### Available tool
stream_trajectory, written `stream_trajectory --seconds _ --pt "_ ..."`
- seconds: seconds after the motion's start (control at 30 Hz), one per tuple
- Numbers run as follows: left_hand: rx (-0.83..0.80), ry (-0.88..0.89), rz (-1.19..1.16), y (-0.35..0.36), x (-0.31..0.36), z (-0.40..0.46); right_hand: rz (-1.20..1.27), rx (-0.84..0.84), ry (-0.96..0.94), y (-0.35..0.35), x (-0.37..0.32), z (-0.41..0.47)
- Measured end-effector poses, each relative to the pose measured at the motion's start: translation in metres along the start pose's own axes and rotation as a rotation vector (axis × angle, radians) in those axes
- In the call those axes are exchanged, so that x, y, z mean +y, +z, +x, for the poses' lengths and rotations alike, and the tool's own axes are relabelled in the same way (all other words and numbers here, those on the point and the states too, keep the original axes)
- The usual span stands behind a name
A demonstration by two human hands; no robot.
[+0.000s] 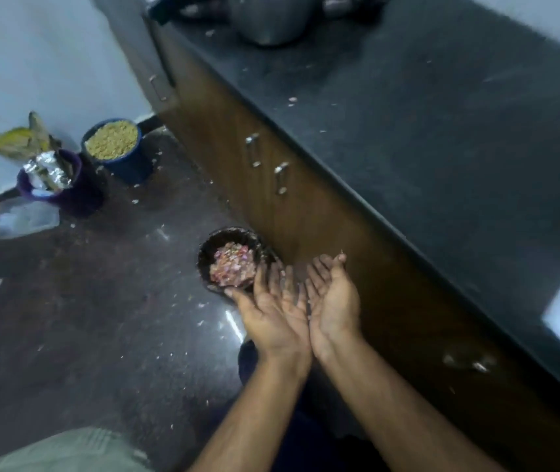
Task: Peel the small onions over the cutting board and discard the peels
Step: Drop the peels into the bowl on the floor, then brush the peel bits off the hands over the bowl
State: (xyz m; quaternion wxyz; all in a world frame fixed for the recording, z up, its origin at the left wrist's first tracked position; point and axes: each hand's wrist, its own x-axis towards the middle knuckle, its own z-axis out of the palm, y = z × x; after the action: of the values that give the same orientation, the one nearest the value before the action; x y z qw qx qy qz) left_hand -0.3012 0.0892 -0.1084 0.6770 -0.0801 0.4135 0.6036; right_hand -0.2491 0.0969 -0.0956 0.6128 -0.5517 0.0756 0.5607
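Observation:
A dark round bin (211, 251) stands on the floor against the cabinet front, holding a heap of pink and purple onion peels (232, 265). My left hand (271, 308) and my right hand (333, 298) are held side by side, palms up and fingers spread, just right of and above the bin. Both palms look empty. My left fingertips overlap the bin's near rim in the view. No onions or cutting board are in sight.
A dark countertop (425, 114) runs along the right above brown cabinet doors (265, 165) with metal handles. On the floor at left stand a blue bucket of grain (111, 144) and a purple bin with foil rubbish (50, 178). Peel scraps dot the floor.

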Motion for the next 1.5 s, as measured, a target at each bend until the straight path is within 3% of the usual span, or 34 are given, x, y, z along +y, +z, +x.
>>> stream_trajectory --seconds 0.3,0.53,1.0,1.27,1.5 --pt "-0.331 -0.232 0.275 0.053 -0.088 -0.176 0.226 0.083 -0.304 -0.126 -0.116 -0.135" --pt "-0.531 -0.386 0.511 0.063 -0.141 -0.237 0.366 0.217 -0.425 -0.193 -0.155 -0.173" --pt "-0.832 -0.534 0.903 0.135 -0.216 -0.226 0.626 0.577 -0.621 -0.22 -0.222 -0.132" --pt "-0.979 -0.633 1.1 0.157 -0.245 -0.208 0.642 0.832 -0.697 -0.243 -0.245 -0.124" --pt "-0.968 -0.63 1.189 0.159 -0.282 -0.195 0.589 0.892 -0.64 -0.291 -0.255 -0.112"
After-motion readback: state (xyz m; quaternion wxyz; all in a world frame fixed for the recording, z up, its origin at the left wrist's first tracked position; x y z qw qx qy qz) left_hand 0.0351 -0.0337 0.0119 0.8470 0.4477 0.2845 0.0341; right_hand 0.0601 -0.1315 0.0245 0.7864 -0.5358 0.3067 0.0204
